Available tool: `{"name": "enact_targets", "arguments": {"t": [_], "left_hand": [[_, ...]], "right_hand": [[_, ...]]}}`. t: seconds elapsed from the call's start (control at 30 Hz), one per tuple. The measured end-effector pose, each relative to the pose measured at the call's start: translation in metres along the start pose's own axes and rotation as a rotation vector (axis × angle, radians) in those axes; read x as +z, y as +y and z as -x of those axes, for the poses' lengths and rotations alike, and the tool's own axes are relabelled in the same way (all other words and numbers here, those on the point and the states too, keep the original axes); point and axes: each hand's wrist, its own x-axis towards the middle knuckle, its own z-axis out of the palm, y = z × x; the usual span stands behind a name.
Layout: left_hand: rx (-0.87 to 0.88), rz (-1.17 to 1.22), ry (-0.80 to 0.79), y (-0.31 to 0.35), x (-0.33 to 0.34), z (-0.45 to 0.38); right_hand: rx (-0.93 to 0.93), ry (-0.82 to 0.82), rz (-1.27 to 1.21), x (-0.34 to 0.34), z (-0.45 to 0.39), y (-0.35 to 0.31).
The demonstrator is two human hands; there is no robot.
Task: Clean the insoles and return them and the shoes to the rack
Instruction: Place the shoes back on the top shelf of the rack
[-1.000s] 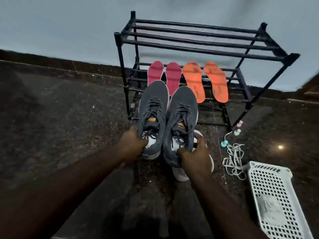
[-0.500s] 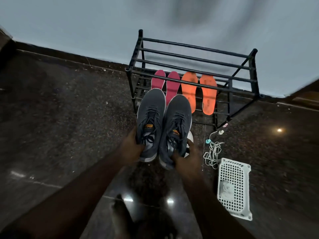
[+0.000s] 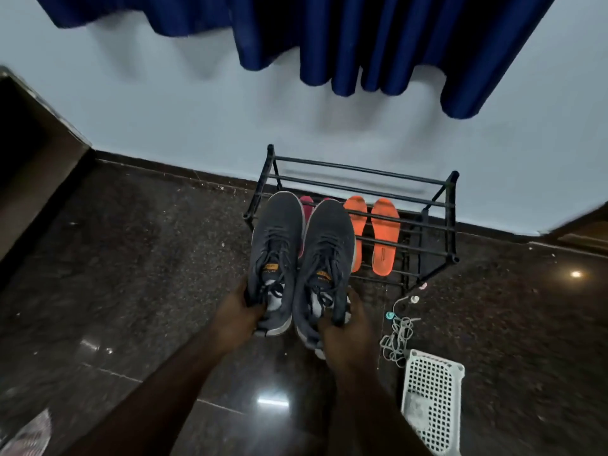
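I hold two dark grey sneakers side by side in the air, toes pointing at the black shoe rack point(image 3: 444, 205). My left hand point(image 3: 236, 313) grips the heel of the left sneaker point(image 3: 275, 245). My right hand point(image 3: 348, 327) grips the heel of the right sneaker point(image 3: 325, 255). Two orange insoles point(image 3: 385, 235) lie on the rack's lower shelf. Beside them, two pink insoles point(image 3: 306, 205) are mostly hidden behind the sneakers. The toes of the sneakers overlap the rack's left half in the view.
A white perforated basket point(image 3: 431, 399) lies on the dark polished floor at the right. A tangled white cord point(image 3: 396, 337) with small plugs lies between basket and rack. A blue curtain point(image 3: 362, 37) hangs on the wall above. A patterned thing point(image 3: 28, 437) shows at the bottom left.
The view has pulled back and up: the rack now looks smaller and farther, and the curtain has come into view. Both hands still hold the sneakers, now raised over the rack's left part.
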Motion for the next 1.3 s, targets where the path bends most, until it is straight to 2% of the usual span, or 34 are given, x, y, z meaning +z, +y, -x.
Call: {"name": "enact_targets", "arguments": {"t": [0.27, 0.43, 0.57, 0.87, 1.07, 1.3], "left_hand": [[0.011, 0.005, 0.052, 0.088, 0.033, -0.075], [0.050, -0.071, 0.150, 0.111, 0.036, -0.136], [0.017, -0.091, 0.127, 0.122, 0.034, -0.178], [0.016, -0.131, 0.060, 0.112, 0.014, -0.235], [0.013, -0.156, 0.012, 0.108, 0.009, -0.245], [-0.075, -0.185, -0.043, 0.108, 0.010, -0.245]], "right_hand": [[-0.005, -0.069, 0.047, 0.006, -0.118, -0.050], [-0.023, -0.040, 0.079, 0.021, -0.181, -0.062], [-0.004, -0.026, 0.082, 0.034, -0.218, -0.061], [-0.009, 0.067, 0.101, 0.064, -0.251, -0.050], [0.011, 0.066, 0.107, 0.074, -0.254, -0.039], [-0.026, 0.069, 0.162, 0.077, -0.254, -0.041]]}}
